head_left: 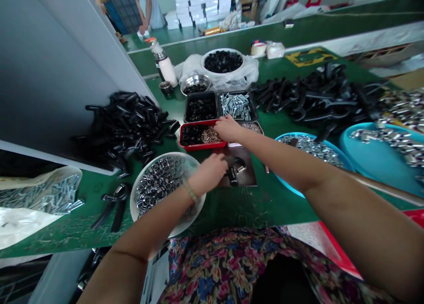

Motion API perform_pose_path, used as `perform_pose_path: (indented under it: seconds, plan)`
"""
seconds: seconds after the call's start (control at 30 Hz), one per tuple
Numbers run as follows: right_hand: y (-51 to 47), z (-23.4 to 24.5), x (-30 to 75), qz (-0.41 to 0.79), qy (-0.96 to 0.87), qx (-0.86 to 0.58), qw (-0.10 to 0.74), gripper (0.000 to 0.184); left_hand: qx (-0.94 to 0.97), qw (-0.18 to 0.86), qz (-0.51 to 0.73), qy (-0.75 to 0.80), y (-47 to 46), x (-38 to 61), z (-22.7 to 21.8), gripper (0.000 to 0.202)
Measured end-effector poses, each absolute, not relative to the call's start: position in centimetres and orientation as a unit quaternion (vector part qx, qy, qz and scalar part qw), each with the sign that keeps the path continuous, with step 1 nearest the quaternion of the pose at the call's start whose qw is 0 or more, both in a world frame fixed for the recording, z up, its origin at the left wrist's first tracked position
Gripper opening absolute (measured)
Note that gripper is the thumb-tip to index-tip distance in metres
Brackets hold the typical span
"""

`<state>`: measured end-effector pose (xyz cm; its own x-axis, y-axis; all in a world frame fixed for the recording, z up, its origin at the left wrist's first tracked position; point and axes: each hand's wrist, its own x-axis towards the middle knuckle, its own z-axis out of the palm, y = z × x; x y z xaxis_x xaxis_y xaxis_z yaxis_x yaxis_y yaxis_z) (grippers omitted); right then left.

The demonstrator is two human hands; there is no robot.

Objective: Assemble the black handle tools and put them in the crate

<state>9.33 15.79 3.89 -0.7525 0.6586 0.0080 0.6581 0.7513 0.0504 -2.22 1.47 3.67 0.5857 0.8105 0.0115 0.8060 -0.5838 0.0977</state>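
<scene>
**Desk:** What have you got at the hands?

**Operator:** From my feed, the left hand (pixel 212 172) sits over a dark metal plate (pixel 249 180) at the middle of the green bench (pixel 251 207). Its fingers are curled shut around one end of a single black plastic part (pixel 236 170), which lies on that plate. The right hand (pixel 228 128) reaches further out, with its fingertips bent down into the red tray (pixel 202 145), on a heap of small metal pieces (pixel 210 136). I can't tell whether it has pinched one.

**Desk:** Count the containers for me.

**Operator:** I see three trays in a cluster: the red one, and behind it two black trays, one with black nuts (pixel 200 108) and one with silver screws (pixel 236 105). There are two white bowls: one of metal rings (pixel 159 185) just beside the left wrist, one of black caps (pixel 223 61) at the back. One small steel bowl (pixel 195 83) stands next to a bottle (pixel 164 65). Two blue basins (pixel 374 163) of shiny hardware are on the right.

**Desk:** Loose stock?

**Operator:** Two piles of black handles, one on the left (pixel 129 118) and one on the right (pixel 314 96). A single assembled grip (pixel 112 204) lies alone near the rings, and a bag of bolts (pixel 49 193) is at the far left.
</scene>
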Motion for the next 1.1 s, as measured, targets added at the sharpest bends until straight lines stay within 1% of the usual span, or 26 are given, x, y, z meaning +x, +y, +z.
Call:
perform_pose_path:
  seconds: [0.07,0.1,0.2,0.27,0.4,0.47,0.53,0.63,0.7,0.77,0.83,0.9,0.93,1.0,1.1]
  plan:
    - [15.6,4.3,10.1,0.006,0.925,0.377,-0.039,0.022,0.831,0.004,0.052,0.554,5.3,-3.9,4.5,0.027]
    - [15.2,4.6,10.8,-0.021,0.914,0.398,-0.076,0.024,0.813,-0.006,0.038,0.582,7.2,-4.5,4.8,0.028]
    - [13.0,4.8,14.0,-0.154,0.866,0.432,-0.197,0.021,0.808,0.027,-0.014,0.588,11.4,-5.3,4.6,0.027]
    - [10.4,4.3,16.8,-0.244,0.839,0.423,-0.240,0.018,0.812,0.041,-0.020,0.582,12.4,-5.2,4.0,0.029]
    - [5.4,2.1,20.9,-0.394,0.750,0.484,-0.219,0.013,0.815,0.033,-0.023,0.578,12.3,-4.9,3.1,0.030]
    - [4.1,1.1,21.6,-0.424,0.713,0.518,-0.208,0.012,0.819,0.029,-0.026,0.573,12.2,-4.9,2.9,0.030]
    - [3.8,0.6,21.5,-0.412,0.711,0.535,-0.198,0.012,0.819,0.028,-0.025,0.573,12.4,-4.9,2.9,0.029]
    - [3.9,0.4,21.0,-0.359,0.746,0.535,-0.169,0.012,0.808,0.033,0.010,0.588,12.6,-5.0,2.9,0.027]
    - [3.8,0.5,20.7,-0.311,0.778,0.526,-0.150,0.013,0.796,0.043,0.055,0.602,12.6,-5.1,3.0,0.024]
    - [3.4,0.5,20.4,-0.235,0.814,0.515,-0.130,0.015,0.779,0.066,0.123,0.612,12.2,-5.2,3.1,0.021]
    - [2.7,0.6,20.1,-0.134,0.853,0.495,-0.100,0.018,0.763,0.127,0.210,0.598,11.1,-5.1,3.1,0.016]
    - [2.1,0.5,19.7,-0.047,0.882,0.464,-0.066,0.021,0.749,0.223,0.285,0.555,9.0,-4.5,2.9,0.017]
    - [1.9,0.4,19.6,-0.019,0.892,0.449,-0.053,0.022,0.744,0.270,0.303,0.531,7.7,-4.1,2.6,0.019]
    - [1.7,0.2,19.5,0.006,0.905,0.423,-0.043,0.024,0.741,0.324,0.303,0.504,5.2,-3.1,1.9,0.019]
    - [1.7,-0.2,20.6,0.011,0.911,0.407,-0.072,0.028,0.749,0.316,0.271,0.516,2.6,-1.8,0.8,0.016]
